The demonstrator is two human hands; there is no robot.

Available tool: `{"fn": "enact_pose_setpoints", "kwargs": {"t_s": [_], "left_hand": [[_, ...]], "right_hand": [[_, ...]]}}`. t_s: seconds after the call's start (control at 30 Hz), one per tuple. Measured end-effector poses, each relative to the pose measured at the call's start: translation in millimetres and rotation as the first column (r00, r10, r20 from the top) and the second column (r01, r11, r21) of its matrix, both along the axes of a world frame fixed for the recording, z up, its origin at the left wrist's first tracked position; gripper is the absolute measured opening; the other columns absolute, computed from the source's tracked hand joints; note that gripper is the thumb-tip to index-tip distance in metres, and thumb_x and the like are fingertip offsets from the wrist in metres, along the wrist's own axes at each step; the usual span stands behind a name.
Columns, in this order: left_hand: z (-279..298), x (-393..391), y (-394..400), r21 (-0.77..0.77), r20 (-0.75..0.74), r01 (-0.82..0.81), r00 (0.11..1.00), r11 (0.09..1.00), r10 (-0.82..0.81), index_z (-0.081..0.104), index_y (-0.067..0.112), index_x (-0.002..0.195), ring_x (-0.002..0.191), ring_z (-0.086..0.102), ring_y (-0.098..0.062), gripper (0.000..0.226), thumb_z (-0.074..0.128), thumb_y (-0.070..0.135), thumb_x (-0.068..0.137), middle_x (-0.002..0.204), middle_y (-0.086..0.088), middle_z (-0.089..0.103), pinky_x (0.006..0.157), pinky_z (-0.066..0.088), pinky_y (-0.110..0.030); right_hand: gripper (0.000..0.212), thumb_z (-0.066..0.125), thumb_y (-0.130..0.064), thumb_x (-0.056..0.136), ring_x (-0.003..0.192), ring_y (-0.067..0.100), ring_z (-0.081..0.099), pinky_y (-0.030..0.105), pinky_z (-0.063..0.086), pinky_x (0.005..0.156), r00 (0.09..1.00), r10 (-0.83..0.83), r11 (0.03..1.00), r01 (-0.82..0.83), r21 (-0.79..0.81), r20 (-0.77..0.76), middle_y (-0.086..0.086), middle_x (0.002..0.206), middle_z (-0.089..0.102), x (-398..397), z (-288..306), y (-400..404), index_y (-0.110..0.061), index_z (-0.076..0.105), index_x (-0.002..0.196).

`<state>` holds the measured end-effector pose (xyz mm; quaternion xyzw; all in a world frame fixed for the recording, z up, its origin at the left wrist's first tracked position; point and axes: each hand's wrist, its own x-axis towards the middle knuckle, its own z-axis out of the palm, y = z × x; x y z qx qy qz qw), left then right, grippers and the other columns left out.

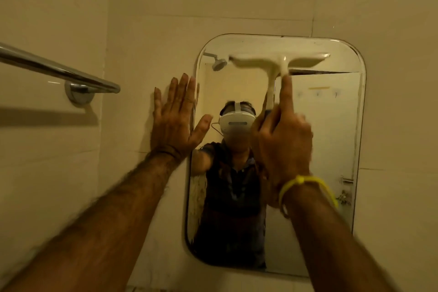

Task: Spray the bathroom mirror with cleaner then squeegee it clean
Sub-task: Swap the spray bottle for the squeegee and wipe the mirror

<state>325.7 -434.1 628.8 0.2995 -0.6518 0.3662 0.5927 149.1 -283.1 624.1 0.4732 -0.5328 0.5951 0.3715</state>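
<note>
Cream tiled wall fills my view, with the mirror (331,149) set into it beyond both hands. My right hand (284,147) grips the squeegee (282,60) handle, forefinger laid straight up the stem; the blade sits above that hand, near the mirror's top edge. My left hand (175,121) is spread flat, fingers straight, on the wall at the mirror's left rim, beneath the end of the towel rail (59,71). I'd keep the blade level and draw straight down with even pressure. Blur hides whether the blade touches glass; I see no spray bottle, and wetness is hard to judge.
</note>
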Motion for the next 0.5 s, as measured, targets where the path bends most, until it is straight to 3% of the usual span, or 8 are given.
{"fn": "enact_pose_setpoints", "kwargs": {"t_s": [0.07, 0.13, 0.23, 0.33, 0.4, 0.5], "left_hand": [[-0.7, 0.1, 2.6, 0.027, -0.024, -0.001, 1.0, 1.0, 0.002, 0.017, 0.012, 0.162, 0.157, 0.014, -0.024, 0.083, 0.032, 0.063, 0.098, 0.169, -0.008, 0.018, 0.124, 0.009, -0.06], [-1.0, 0.7, 8.5, 0.025, -0.038, 0.025, 0.999, 0.999, -0.024, 0.025, 0.011, 0.16, 0.155, 0.021, -0.026, 0.083, 0.037, 0.061, 0.095, 0.166, -0.01, 0.026, 0.123, 0.013, -0.061], [6.9, -0.6, 18.0, 0.033, -0.056, 0.026, 0.998, 0.999, -0.024, 0.031, 0.016, 0.158, 0.147, 0.035, -0.032, 0.082, 0.039, 0.063, 0.091, 0.158, -0.014, 0.039, 0.12, 0.018, -0.062], [19.2, -3.6, 17.5, -0.005, -0.115, 0.059, 0.992, 0.998, -0.06, 0.032, 0.017, 0.156, 0.132, 0.046, -0.031, 0.081, 0.039, 0.063, 0.089, 0.142, -0.014, 0.05, 0.116, 0.025, -0.06], [19.8, -4.4, 8.9, -0.047, -0.115, 0.097, 0.988, 0.994, -0.102, 0.031, 0.019, 0.156, 0.136, 0.043, -0.031, 0.081, 0.037, 0.066, 0.09, 0.145, -0.015, 0.046, 0.117, 0.022, -0.061], [19.4, -5.1, -1.9, -0.113, -0.014, 0.101, 0.995, 0.988, -0.103, 0.017, 0.029, 0.161, 0.153, 0.023, -0.031, 0.084, 0.039, 0.068, 0.091, 0.165, -0.015, 0.023, 0.121, 0.01, -0.064]], "right_hand": [[0.066, 0.044, -0.025, 0.099, 0.055, 0.0, 0.032, 0.011, 0.022, 0.05, 0.997, -0.007, 0.999, 0.01, -0.031, 0.077, 0.003, 0.07, 0.049, -1.3, 24.1, -0.1, -0.03, 0.014, 0.157], [0.067, 0.043, -0.027, 0.099, 0.055, 0.001, 0.033, 0.011, 0.023, 0.05, 0.992, 0.002, 1.0, 0.001, -0.022, 0.126, 0.005, 0.072, 0.05, 2.2, 12.1, 1.3, -0.031, 0.012, 0.158], [0.069, 0.045, -0.029, 0.1, 0.056, 0.004, 0.036, 0.01, 0.023, 0.051, 0.992, 0.013, 0.999, -0.018, 0.032, 0.128, 0.006, 0.074, 0.052, 8.4, -31.6, 4.8, -0.032, 0.007, 0.158], [0.069, 0.044, -0.029, 0.101, 0.056, 0.006, 0.04, 0.012, 0.029, 0.05, 0.995, -0.01, 1.0, 0.009, 0.011, 0.096, 0.005, 0.073, 0.053, -1.8, -15.2, 5.8, -0.031, 0.006, 0.158], [0.064, 0.039, -0.028, 0.101, 0.054, 0.01, 0.044, 0.022, 0.039, 0.05, 0.985, -0.019, 0.998, 0.029, -0.057, 0.169, 0.005, 0.071, 0.054, -13.8, 22.3, 5.8, -0.032, 0.009, 0.158], [0.062, 0.037, -0.027, 0.101, 0.053, 0.015, 0.046, 0.03, 0.043, 0.051, 0.958, -0.026, 0.993, 0.058, -0.102, 0.287, 0.006, 0.07, 0.054, -19.3, 49.8, 8.1, -0.034, 0.011, 0.157]]}}
